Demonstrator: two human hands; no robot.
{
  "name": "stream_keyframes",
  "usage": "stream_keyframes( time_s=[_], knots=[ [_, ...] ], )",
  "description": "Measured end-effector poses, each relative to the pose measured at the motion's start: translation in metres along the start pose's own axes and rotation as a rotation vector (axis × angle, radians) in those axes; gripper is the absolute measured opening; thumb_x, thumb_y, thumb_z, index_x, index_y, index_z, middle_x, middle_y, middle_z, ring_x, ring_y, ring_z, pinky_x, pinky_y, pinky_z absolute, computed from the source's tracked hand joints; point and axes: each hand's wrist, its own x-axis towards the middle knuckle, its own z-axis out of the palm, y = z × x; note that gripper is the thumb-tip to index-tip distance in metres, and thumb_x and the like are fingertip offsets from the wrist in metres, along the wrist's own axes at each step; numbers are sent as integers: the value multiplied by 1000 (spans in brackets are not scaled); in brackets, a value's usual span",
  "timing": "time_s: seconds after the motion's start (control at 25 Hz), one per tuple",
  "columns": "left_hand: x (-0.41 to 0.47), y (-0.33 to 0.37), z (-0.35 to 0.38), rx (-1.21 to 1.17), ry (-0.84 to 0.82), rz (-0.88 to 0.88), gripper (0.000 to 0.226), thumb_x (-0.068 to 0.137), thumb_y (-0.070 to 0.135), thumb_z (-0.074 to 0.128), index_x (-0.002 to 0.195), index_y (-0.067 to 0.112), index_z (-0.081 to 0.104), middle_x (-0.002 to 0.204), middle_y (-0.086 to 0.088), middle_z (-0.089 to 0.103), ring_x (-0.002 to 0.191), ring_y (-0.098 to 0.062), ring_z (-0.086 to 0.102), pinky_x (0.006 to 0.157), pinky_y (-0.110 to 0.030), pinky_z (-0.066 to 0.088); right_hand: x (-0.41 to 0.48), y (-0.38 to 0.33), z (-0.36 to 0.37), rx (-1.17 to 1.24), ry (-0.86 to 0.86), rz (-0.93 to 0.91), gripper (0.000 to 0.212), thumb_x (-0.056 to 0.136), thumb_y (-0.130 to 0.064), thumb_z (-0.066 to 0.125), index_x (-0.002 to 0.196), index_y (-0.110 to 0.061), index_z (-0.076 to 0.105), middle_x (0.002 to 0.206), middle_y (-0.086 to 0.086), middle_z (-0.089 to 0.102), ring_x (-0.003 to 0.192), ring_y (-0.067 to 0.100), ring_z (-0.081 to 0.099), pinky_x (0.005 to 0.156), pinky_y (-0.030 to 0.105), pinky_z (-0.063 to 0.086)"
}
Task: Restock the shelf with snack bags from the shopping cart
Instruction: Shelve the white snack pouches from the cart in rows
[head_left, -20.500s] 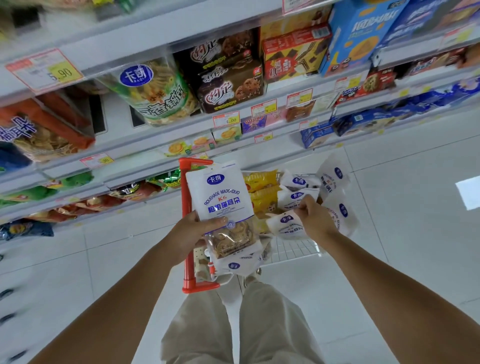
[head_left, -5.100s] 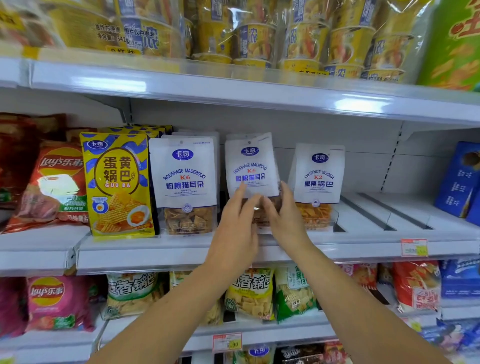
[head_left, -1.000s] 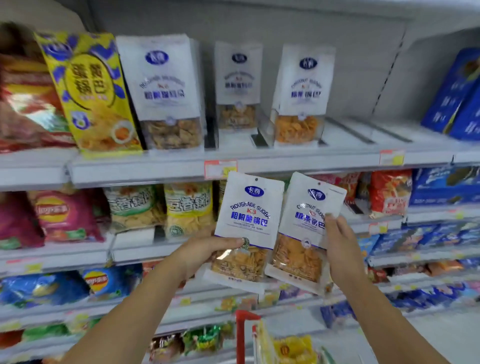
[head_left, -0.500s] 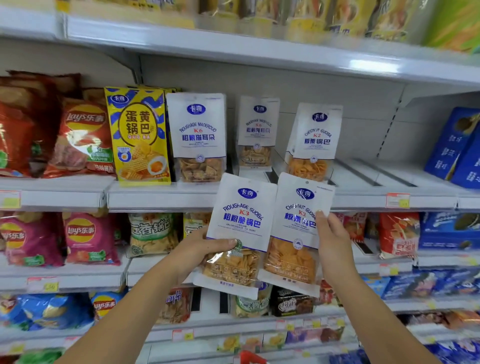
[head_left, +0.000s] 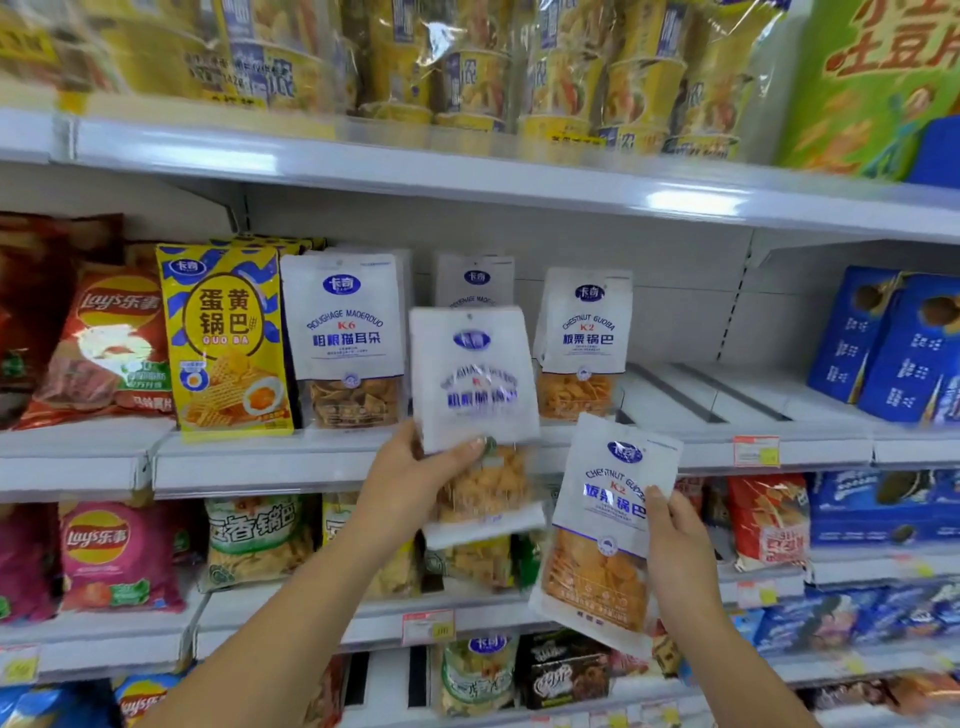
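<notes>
left hand (head_left: 415, 478): blurred white snack bag (head_left: 475, 395) gripped, raised before shelf (head_left: 322, 457) | right hand (head_left: 675, 545): K2 bag (head_left: 605, 530) held lower (tilted)

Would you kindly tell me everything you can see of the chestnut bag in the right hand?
The chestnut bag is a flat white pouch of glossy plastic, with a blue oval logo, "CHESTNUT GUOBA K2" print and a clear lower window showing orange crisps. It looks sealed. It is held in front of the lower shelves, top tilted right. The right hand grips its right edge, thumb on the front.
</notes>
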Motion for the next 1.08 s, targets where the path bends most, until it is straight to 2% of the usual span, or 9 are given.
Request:
stream_keyframes(
  time_s=[0.12, 0.24, 0.4, 0.56, 0.68, 0.76, 0.88, 0.96, 1.08],
  knots=[
    [45, 32, 16, 160, 145, 171, 44, 80, 38, 78, 114, 25, 54, 104, 12, 67, 92, -5, 65, 74, -24, 52, 11, -10, -6, 15, 31, -22, 25, 102, -37, 41, 90, -25, 59, 87, 6, 71, 82, 28, 68, 75, 54, 55],
    [93, 45, 34, 300, 182, 275, 51, 76, 39, 79, 114, 16, 54, 111, 0, 64, 96, -13, 64, 80, -33, 55, 24, -19, -11, 21, 43, -59, 29, 102, -35, 40, 92, -16, 59, 86, 5, 71, 81, 24, 67, 70, 45, 52],
    [130, 38, 40, 343, 148, 155, 57, 84, 22, 76, 130, 12, 43, 117, 0, 60, 108, -19, 59, 82, -27, 46, 35, -21, -16, 43, 44, -83, 27, 103, -33, 39, 94, -17, 59, 85, 0, 70, 76, 17, 66, 57, 32, 46],
    [144, 33, 40, 428, 173, 182, 86, 79, 3, 77, 146, 18, 26, 134, -3, 54, 122, -22, 54, 95, -32, 46, 43, -12, -19, 90, 23, -32, 24, 102, -33, 40, 96, -19, 59, 87, 3, 71, 80, 25, 67, 58, 38, 52],
    [136, 26, 46, 472, 290, 295, 116, 75, -13, 72, 154, 29, -2, 147, -9, 29, 128, -19, 42, 102, -33, 42, 46, -9, -19, 89, 28, -35, 25, 102, -35, 40, 96, -19, 58, 87, 3, 71, 80, 24, 68, 63, 43, 55],
    [134, 21, 44, 517, 293, 299, 120, 78, -11, 71, 153, 32, -12, 148, -10, 26, 123, -17, 45, 98, -32, 43, 49, -11, -18, 83, 44, -54, 26, 102, -36, 41, 95, -18, 58, 87, 2, 71, 80, 22, 68, 62, 42, 54],
    [140, 19, 40, 587, 258, 265, 119, 80, -4, 72, 151, 36, -15, 142, -13, 36, 116, -26, 55, 90, -39, 51, 55, -24, -20, 70, 72, -97, 26, 102, -37, 40, 92, -20, 58, 85, -2, 71, 76, 16, 69, 56, 35, 50],
    [141, 18, 39, 553, 247, 281, 120, 79, -5, 72, 151, 36, -15, 142, -10, 40, 116, -25, 55, 84, -34, 51, 60, -40, -21, 61, 74, -151, 25, 102, -37, 40, 91, -23, 58, 82, -5, 71, 70, 7, 67, 53, 31, 49],
    [136, 11, 37, 478, 244, 282, 115, 83, -4, 68, 152, 32, -17, 145, -5, 43, 125, -20, 51, 87, -27, 43, 76, -67, -20, 36, 69, -259, 25, 103, -36, 38, 93, -23, 57, 82, -9, 67, 58, -6, 61, 51, 25, 47]
  ],
)
